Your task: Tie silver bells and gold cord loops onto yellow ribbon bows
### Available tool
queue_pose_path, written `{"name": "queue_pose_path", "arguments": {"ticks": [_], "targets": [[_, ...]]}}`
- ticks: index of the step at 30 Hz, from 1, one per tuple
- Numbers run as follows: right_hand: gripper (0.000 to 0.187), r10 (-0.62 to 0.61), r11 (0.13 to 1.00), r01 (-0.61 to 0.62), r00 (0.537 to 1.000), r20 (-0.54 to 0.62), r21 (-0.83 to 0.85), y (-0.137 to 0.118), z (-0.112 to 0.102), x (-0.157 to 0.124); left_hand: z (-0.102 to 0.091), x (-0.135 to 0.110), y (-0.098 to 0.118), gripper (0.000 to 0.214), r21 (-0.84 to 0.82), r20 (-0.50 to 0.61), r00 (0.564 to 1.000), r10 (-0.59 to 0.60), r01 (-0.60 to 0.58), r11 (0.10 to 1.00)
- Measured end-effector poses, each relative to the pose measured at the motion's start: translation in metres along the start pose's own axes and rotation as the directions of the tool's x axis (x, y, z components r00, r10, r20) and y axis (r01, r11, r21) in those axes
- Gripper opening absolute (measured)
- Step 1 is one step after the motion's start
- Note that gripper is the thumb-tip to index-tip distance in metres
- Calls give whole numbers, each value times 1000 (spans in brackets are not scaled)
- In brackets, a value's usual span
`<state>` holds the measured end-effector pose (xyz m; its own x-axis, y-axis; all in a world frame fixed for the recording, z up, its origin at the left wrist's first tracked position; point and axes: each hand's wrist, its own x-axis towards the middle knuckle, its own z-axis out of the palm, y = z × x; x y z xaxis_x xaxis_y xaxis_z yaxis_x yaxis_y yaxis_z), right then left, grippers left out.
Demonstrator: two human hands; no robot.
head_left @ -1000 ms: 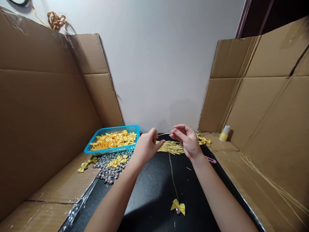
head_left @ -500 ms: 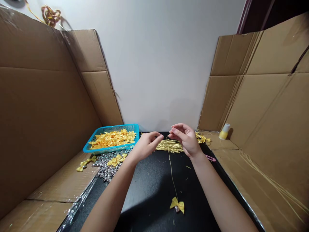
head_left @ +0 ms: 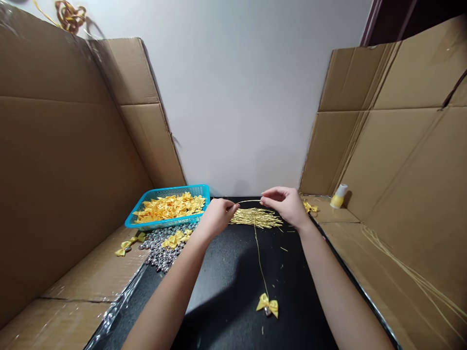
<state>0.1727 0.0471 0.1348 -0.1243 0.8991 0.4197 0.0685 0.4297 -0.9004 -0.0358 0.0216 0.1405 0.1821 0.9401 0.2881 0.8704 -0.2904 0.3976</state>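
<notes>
My left hand [head_left: 216, 218] and my right hand [head_left: 288, 204] each pinch one end of a thin gold cord [head_left: 249, 201] stretched level between them, above a bundle of gold cords [head_left: 256, 218] lying on the black mat [head_left: 233, 277]. A second length of gold cord [head_left: 260, 262] runs down the mat toward me and ends at a yellow ribbon bow with a small silver bell [head_left: 268, 306].
A blue basket [head_left: 166, 222] of yellow bows sits at the left, with a heap of silver bells [head_left: 162, 250] and loose bows [head_left: 127, 243] in front of it. Cardboard walls stand on both sides. A small spool [head_left: 339, 196] and more bows [head_left: 310, 207] lie at the right.
My hands have moved apart and slightly down, drawing the gold cord taut between them. The view has shifted a little, and the bow on the mat stays put.
</notes>
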Motion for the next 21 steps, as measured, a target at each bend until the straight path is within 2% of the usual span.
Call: {"name": "queue_pose_path", "arguments": {"ticks": [3, 7, 10, 13, 16, 21], "targets": [[14, 28, 964, 2, 994, 107, -267, 2, -2, -4, 6, 2, 5, 38, 120, -99, 994, -45, 57, 991], [23, 131, 856, 17, 959, 250, -517, 6, 9, -9, 18, 3, 9, 34, 219, -147, 985, -95, 126, 968], [7, 193, 772, 35, 939, 285, -635, 9, 19, -10, 25, 5, 9, 33, 232, -107, 988, -108, 131, 964], [14, 214, 712, 59, 931, 297, -699, 10, 24, -9, 31, 7, 7, 31, 196, -49, 994, -101, 109, 974], [12, 254, 674, 72, 912, 322, -735, 14, 25, -8, 35, 9, 4, 22, 114, 19, 997, -71, 69, 991], [25, 401, 589, 39, 853, 334, -807, 23, 27, -8, 39, 13, -5, 28, -64, 96, 995, -34, 41, 997]]}}
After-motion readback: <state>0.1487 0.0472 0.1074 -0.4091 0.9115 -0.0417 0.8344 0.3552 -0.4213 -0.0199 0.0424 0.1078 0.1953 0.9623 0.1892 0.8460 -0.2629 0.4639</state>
